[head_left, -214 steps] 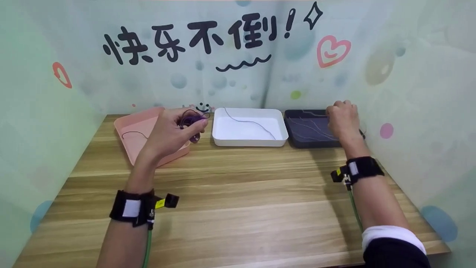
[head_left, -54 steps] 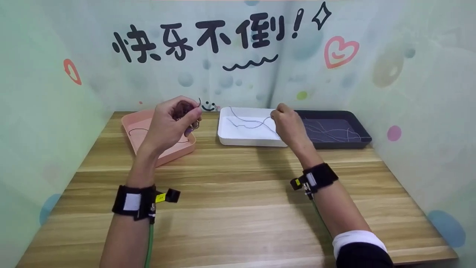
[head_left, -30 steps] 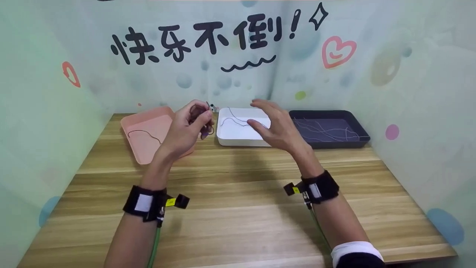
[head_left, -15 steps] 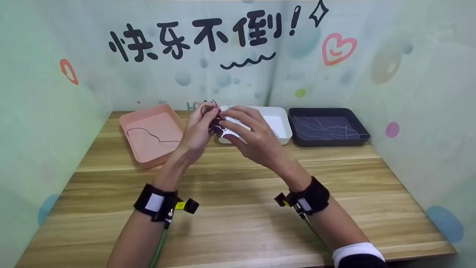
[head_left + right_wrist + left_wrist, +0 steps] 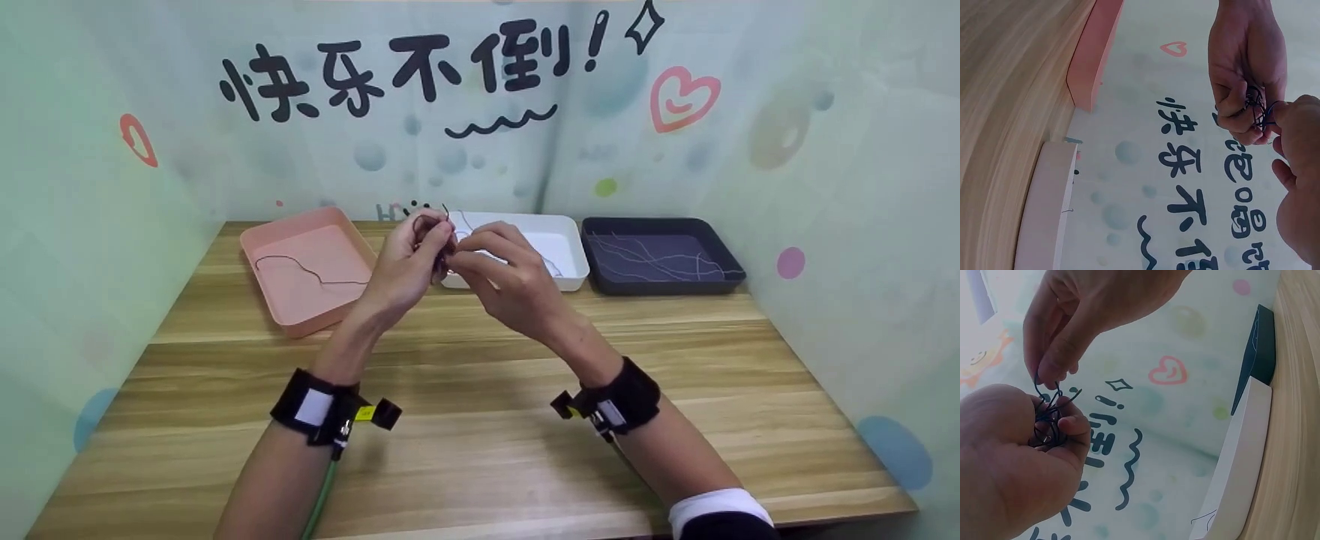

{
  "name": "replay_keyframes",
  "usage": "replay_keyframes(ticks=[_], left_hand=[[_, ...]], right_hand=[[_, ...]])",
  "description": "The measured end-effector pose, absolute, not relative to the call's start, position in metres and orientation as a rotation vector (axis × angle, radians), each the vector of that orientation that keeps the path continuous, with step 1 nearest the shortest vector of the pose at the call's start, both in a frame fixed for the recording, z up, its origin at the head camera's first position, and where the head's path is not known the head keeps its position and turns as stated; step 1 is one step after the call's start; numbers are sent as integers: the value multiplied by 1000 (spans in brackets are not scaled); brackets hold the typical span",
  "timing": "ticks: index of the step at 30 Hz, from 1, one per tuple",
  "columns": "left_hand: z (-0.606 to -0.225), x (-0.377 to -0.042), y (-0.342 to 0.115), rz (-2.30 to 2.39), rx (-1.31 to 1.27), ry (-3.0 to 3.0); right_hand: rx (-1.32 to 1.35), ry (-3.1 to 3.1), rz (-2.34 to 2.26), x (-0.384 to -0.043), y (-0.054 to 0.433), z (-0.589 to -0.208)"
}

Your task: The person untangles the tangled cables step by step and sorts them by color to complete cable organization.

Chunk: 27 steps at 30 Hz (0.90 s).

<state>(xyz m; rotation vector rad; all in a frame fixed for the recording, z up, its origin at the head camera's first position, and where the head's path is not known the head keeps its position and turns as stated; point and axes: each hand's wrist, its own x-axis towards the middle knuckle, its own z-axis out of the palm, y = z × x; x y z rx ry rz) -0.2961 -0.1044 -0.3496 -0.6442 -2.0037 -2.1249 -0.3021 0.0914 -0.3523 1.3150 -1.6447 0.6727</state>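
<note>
My left hand (image 5: 405, 262) holds a tangled bundle of thin dark wires (image 5: 1050, 422) in its curled fingers, raised above the table in front of the white tray. One wire end sticks up past the thumb. My right hand (image 5: 514, 277) meets it from the right; in the left wrist view its thumb and fingertips pinch a wire loop (image 5: 1037, 382) at the bundle's edge. From the right wrist view, my left hand (image 5: 1247, 73) cups the bundle while my right hand (image 5: 1303, 163) touches its side. Part of the bundle is hidden by fingers.
A pink tray (image 5: 300, 326) at the left holds a dark wire (image 5: 296, 262). Behind the hands is a white tray (image 5: 574, 247) with thin wires, partly covered. To its right a black tray (image 5: 664, 287) holds several pale wires. A printed curtain (image 5: 480, 172) closes the back.
My right hand has gone from the black tray to the white tray, opened there, then come left to the bundle and pinched a wire. My left hand has moved right with the bundle.
</note>
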Motion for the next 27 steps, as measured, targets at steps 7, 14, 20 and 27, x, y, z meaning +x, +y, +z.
replay_keyframes(ticks=[7, 14, 20, 27], left_hand=[[-346, -295, -109, -2119, -576, -1965], [-341, -296, -117, -2128, -528, -1968], [-336, -296, -127, -2028, -557, -1999], [-331, -295, -136, -1945, -569, -2003]], right_hand=[[1306, -1720, 1064, -300, 95, -347], [1306, -1737, 1589, -296, 99, -341], [1250, -1791, 1791, -296, 108, -334], [1183, -1986, 1625, -298, 123, -327]])
